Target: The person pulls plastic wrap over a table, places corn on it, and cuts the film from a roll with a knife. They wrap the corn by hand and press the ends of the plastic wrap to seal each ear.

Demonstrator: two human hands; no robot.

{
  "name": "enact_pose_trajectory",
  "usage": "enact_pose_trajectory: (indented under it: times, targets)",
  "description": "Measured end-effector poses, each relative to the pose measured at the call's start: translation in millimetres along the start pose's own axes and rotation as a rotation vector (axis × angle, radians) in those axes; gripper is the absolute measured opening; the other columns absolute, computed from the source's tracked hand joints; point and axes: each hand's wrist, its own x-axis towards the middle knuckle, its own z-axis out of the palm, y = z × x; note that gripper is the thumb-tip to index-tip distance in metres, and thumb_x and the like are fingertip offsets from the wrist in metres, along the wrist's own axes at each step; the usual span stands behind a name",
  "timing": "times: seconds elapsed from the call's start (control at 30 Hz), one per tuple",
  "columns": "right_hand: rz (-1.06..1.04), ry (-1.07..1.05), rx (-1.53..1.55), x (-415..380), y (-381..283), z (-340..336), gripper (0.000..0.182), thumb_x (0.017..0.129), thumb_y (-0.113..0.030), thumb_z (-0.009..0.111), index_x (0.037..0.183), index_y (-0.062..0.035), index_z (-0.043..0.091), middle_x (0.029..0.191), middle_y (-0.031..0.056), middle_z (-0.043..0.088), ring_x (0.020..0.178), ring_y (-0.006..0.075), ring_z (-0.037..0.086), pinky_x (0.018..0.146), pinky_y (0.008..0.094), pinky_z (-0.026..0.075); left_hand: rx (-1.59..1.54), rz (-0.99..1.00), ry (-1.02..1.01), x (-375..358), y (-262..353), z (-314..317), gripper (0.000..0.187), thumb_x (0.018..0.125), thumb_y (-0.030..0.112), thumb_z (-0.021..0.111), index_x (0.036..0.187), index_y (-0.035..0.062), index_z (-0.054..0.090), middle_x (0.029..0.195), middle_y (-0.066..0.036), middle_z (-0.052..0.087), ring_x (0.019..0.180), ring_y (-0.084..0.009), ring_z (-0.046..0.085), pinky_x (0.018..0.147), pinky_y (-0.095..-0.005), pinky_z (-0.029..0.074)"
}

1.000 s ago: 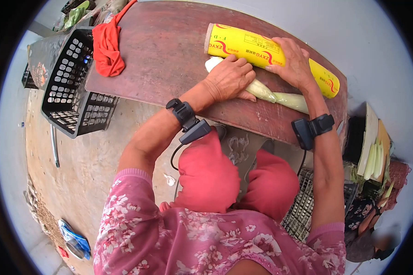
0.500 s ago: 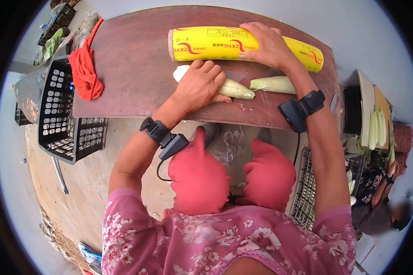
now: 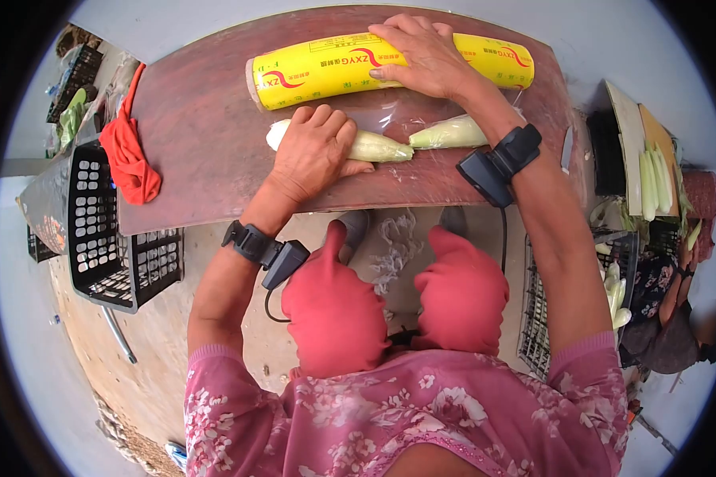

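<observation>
My left hand [image 3: 317, 147] is wrapped round a pale, tapering vegetable shoot [image 3: 386, 148] lying near the table's front edge. Its white thick end sticks out on the left and its greenish tip points right. Clear film glints around it. Beyond it lies a yellow roll of cling film [image 3: 314, 71]. My right hand [image 3: 422, 57] grips this roll from above, thumb on the near side and fingers over the top. A second shoot [image 3: 457, 133], under shiny film, rests below my right forearm, its tip close to the first shoot's tip.
A red cloth [image 3: 131, 163] hangs over the left end of the brown table [image 3: 199, 111], above a black crate [image 3: 155, 266]. A knife [image 3: 567, 149] lies at the right end. Farther right are stacked shoots [image 3: 654, 183], another crate [image 3: 533, 326] and a person [image 3: 668, 338].
The view has shifted a little. The roll looks turned, its left end now nearer me. My left hand stays round the shoot and my right hand on the roll.
</observation>
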Motion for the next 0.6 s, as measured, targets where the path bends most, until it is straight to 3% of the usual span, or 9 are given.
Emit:
enact_pose_trajectory:
  times: [0.17, 0.27, 0.37, 0.43, 0.47, 0.6]
  targets:
    - [0.012, -0.023, 0.024, 2.6, -1.6, -4.6, 0.061, 0.091, -0.045, 0.062, 0.144, -0.0183, 0.046, 0.14, 0.0085, 0.049, 0.131, 0.0251, 0.044, 0.106, 0.0455, 0.026, 0.011, -0.023, -0.033, 1.1, 0.2, 0.7, 0.056, 0.074, 0.058, 0.065, 0.092, 0.0055, 0.057, 0.087, -0.007, 0.054, 0.087, -0.025, 0.054, 0.079, -0.0372, 0.042]
    - [-0.079, 0.173, -0.057, -2.9, 3.7, 7.2, 0.058, 0.091, -0.039, 0.064, 0.142, -0.0181, 0.047, 0.141, 0.0085, 0.049, 0.133, 0.0248, 0.043, 0.108, 0.0447, 0.025, 0.02, -0.045, -0.066, 4.1, -0.2, -0.1, 0.054, 0.074, 0.058, 0.065, 0.089, 0.0067, 0.058, 0.086, -0.006, 0.055, 0.087, -0.0243, 0.054, 0.079, -0.0369, 0.042]
    - [-0.295, 0.414, -0.139, -0.5, -7.3, -12.6, 0.044, 0.091, -0.04, 0.069, 0.116, -0.0051, 0.062, 0.103, 0.0157, 0.068, 0.094, 0.0269, 0.067, 0.086, 0.0418, 0.056, 0.031, -0.051, -0.068, 9.6, -0.8, 0.4, 0.051, 0.074, 0.057, 0.067, 0.087, 0.008, 0.059, 0.086, -0.005, 0.057, 0.086, -0.0232, 0.056, 0.079, -0.0367, 0.042]
    - [-0.232, 0.246, -0.009, -8.4, 2.3, -0.3, 0.05, 0.09, -0.035, 0.067, 0.132, -0.0128, 0.053, 0.129, 0.0112, 0.055, 0.121, 0.0257, 0.05, 0.102, 0.0432, 0.036, 0.043, -0.052, -0.081, 12.7, -3.6, 1.1, 0.052, 0.076, 0.058, 0.067, 0.086, 0.0082, 0.06, 0.085, -0.005, 0.058, 0.086, -0.0232, 0.057, 0.08, -0.0367, 0.043]
    - [-0.203, 0.164, 0.056, -12.7, 9.3, 6.0, 0.056, 0.089, -0.033, 0.067, 0.14, -0.0167, 0.049, 0.143, 0.0089, 0.048, 0.134, 0.0251, 0.042, 0.11, 0.0439, 0.026, 0.016, -0.065, -0.104, 13.7, -3.5, 0.6, 0.056, 0.078, 0.061, 0.064, 0.087, 0.0062, 0.057, 0.086, -0.008, 0.056, 0.087, -0.0274, 0.056, 0.081, -0.0393, 0.045]
    - [-0.223, 0.136, 0.125, -17.3, 14.3, 4.1, 0.056, 0.087, -0.026, 0.069, 0.138, -0.0151, 0.05, 0.143, 0.0092, 0.048, 0.134, 0.026, 0.042, 0.111, 0.0438, 0.028, 0.005, -0.069, -0.121, 14.8, -3.9, -1.0, 0.057, 0.078, 0.062, 0.063, 0.086, 0.0058, 0.057, 0.085, -0.009, 0.056, 0.087, -0.0279, 0.056, 0.081, -0.0396, 0.045]
